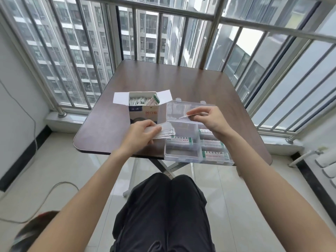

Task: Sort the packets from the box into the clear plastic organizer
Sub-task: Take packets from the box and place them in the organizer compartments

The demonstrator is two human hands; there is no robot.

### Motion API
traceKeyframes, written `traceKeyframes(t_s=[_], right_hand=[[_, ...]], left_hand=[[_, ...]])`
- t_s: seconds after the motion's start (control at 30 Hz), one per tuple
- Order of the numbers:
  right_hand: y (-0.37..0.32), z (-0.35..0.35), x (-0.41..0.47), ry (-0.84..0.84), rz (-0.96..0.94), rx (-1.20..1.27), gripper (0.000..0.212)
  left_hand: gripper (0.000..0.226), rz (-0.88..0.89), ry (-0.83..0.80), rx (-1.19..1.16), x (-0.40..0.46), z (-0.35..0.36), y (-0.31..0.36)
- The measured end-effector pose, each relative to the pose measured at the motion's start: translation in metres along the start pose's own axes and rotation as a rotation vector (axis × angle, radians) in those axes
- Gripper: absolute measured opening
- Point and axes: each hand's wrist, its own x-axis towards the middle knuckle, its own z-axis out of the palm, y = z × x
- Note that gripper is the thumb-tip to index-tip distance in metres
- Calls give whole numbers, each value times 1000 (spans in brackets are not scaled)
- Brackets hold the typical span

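An open white and blue cardboard box [143, 111] full of white packets stands on the brown table [181, 84]. To its right lies the clear plastic organizer [181, 153], lid open, with packets in several of its compartments. My left hand [143, 132] grips a fanned stack of packets [166, 130] in front of the box, at the organizer's left edge. My right hand [209, 119] pinches a single thin packet [187, 116] edge-on above the organizer's open lid [180, 110].
The small folding table stands against a metal balcony railing [163, 10] and windows. The organizer overhangs the table's near edge. My knees in dark trousers sit below the table. A cable [54, 188] trails over the tiled floor at left.
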Motion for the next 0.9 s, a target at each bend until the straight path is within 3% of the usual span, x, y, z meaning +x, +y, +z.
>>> traceKeyframes(t_s=[0.17,0.3,0.43,0.73,0.9], right_hand=[[1,-5,-9,-197,33,-223,14],[4,-5,-7,-54,-37,-174,13],[9,-2,-2,-46,-47,-267,24],[15,5,2,11,-120,-416,15],[11,16,11,224,-345,-493,12]], left_hand=[[15,-44,-14,-80,-3,1,-4],[13,-51,-15,-103,-4,2,-6],[12,-59,-14,-102,-4,3,-8],[14,-55,-24,-78,-4,5,-8],[15,-41,-34,-82,-3,8,-4]])
